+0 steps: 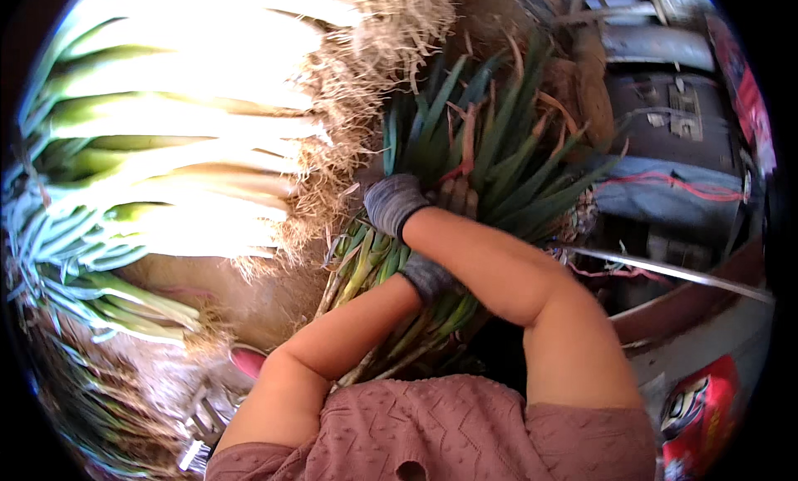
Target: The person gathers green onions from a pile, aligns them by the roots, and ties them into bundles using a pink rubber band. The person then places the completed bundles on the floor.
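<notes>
A bundle of leeks or large green onions (499,150) lies before me, its dark green leaves fanned away from my body and its pale stalks (368,263) running back toward my lap. My forearms cross over it, both hands in grey knit gloves. My right hand (393,203) bends around the bundle's left side, its fingers hidden. Under my right forearm, my left hand (430,276) reaches across the bundle; gloved fingers showing beyond that forearm rest against the leaves. Close to those fingers, a thin red tie (460,169) crosses the leaves.
A pile of thick white stalks (206,125), strongly overlit, lies at the left with its roots (349,100) toward me. A smaller bunch (143,306) lies below it. At the right are dark machine parts (673,119), red wires (673,185), a metal rod (673,270) and a red packet (698,412).
</notes>
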### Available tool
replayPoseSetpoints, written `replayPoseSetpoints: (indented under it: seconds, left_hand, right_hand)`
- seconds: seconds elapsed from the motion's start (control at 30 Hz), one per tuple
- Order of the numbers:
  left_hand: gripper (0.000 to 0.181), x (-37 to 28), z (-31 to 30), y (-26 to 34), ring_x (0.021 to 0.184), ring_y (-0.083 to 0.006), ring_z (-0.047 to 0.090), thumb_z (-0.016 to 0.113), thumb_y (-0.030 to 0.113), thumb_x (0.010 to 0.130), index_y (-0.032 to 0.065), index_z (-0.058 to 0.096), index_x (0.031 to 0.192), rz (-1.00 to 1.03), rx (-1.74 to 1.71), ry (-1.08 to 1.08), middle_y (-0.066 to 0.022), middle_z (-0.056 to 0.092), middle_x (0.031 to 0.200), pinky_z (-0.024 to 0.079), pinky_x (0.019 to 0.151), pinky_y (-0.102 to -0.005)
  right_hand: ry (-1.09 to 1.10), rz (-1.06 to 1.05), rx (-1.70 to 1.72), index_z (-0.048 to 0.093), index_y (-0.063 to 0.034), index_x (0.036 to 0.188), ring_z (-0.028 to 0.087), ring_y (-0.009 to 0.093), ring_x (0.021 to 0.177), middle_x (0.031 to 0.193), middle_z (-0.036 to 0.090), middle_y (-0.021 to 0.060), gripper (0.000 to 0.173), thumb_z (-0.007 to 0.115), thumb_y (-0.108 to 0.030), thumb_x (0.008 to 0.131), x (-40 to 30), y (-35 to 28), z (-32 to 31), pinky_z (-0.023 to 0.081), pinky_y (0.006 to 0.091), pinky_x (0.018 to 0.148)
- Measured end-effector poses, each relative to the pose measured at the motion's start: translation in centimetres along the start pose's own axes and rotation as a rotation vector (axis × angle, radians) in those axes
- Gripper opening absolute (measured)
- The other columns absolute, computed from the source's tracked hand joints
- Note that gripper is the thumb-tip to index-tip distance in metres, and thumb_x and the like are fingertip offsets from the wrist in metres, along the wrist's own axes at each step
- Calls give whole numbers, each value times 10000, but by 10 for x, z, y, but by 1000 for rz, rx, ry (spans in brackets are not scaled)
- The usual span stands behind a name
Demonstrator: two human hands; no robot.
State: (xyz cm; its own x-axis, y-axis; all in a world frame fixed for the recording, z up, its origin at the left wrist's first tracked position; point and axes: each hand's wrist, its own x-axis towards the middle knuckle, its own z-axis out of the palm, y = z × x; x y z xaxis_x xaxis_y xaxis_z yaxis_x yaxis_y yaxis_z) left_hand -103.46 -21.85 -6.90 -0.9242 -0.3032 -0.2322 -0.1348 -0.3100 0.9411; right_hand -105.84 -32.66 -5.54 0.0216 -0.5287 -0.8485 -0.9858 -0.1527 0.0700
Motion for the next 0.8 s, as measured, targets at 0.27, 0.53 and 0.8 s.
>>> replayPoseSetpoints:
  seconds: [0.27, 0.53, 0.8]
  left_hand:
    - [235, -84, -71, 68, 857, -284, 571, 553, 131, 746, 117, 596, 977, 462, 879, 333, -77, 602, 890, 467, 730, -384]
    - [191, 39, -93, 98, 828, -288, 566, 584, 110, 727, 84, 615, 914, 106, 1048, -74, -120, 596, 870, 466, 708, -333]
    - [187, 42, -84, 109, 810, -198, 599, 596, 88, 722, 58, 615, 906, -34, 1132, -350, -91, 623, 872, 461, 727, -306]
  right_hand:
    - [311, 219, 227, 601, -81, 957, 582, 217, 844, 892, 615, 65, 206, 475, -127, 800, -40, -1, 13, 454, 420, 654]
    - [83, 354, 177, 540, -101, 1030, 500, 212, 967, 997, 553, 71, 249, 422, -197, 833, -42, -7, -6, 393, 394, 786]
    - [-280, 388, 24, 470, -130, 1118, 421, 211, 1070, 1104, 489, 77, 306, 370, -282, 871, -68, 2, -11, 333, 370, 894]
